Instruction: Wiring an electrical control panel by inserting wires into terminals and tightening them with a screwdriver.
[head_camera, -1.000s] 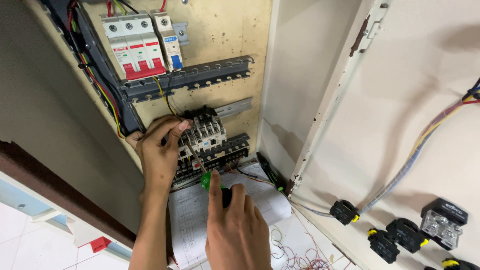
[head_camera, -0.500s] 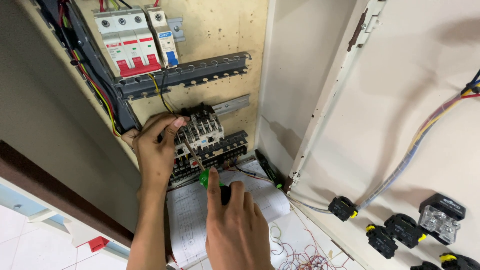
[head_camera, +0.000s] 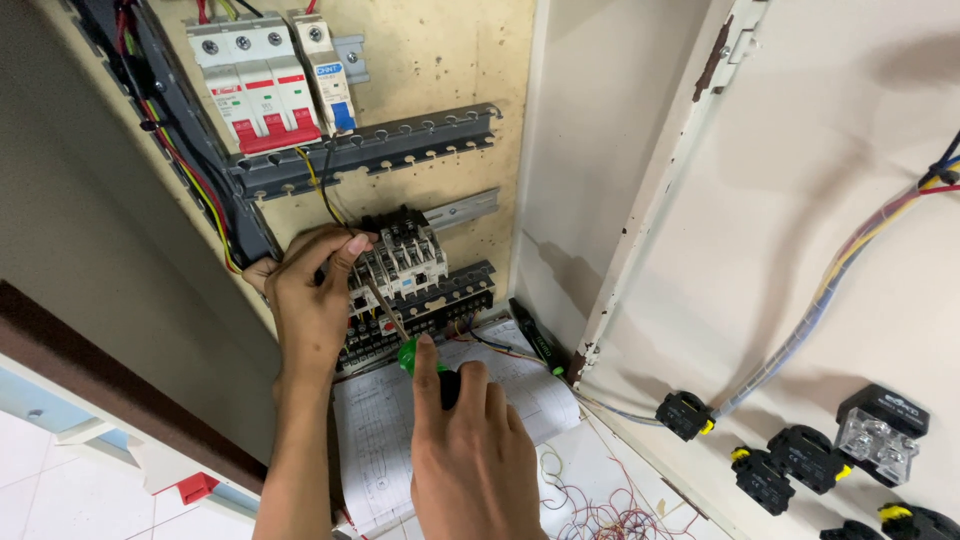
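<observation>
Cream-painted steel cabinet (head_camera: 600, 150) is taking up most of the shot, door (head_camera: 830, 200) swung open to the right of the contactor (head_camera: 400, 262), which I'm using as my landmark. Backplate (head_camera: 440, 60) is sitting behind the contactor, looks like plywood or fibreboard. Breakers (head_camera: 265, 80) with red toggles are sitting above the contactor, and a slotted grey duct (head_camera: 380, 150) is running between them and it. Black terminal strip (head_camera: 420, 315) is sitting just below the contactor, and a wiring sheet (head_camera: 385, 430) is lying below that, with loose wire offcuts (head_camera: 600, 515) lower right. Pushbutton backs (head_camera: 800, 480) are hanging on the door, well to the lower right of the contactor.

Left hand (head_camera: 310, 300) is pressing against the contactor's left side, fingers curled, thumb and forefinger pinching what looks like a thin wire at the top-left terminals. Can't tell exactly which screw though. Right hand (head_camera: 470, 450) is wrapping around a screwdriver (head_camera: 400, 335), green collar showing just below the contactor, shaft angling up into its lower-left face, forefinger lying along the handle.

My read: they're mid-way through terminating a wire, holding it seated while the tip is going on the screw. Next bit calls for keeping that wire fully pushed in, blade square in the slot, and turning without slipping onto the neighbouring terminal.
</observation>
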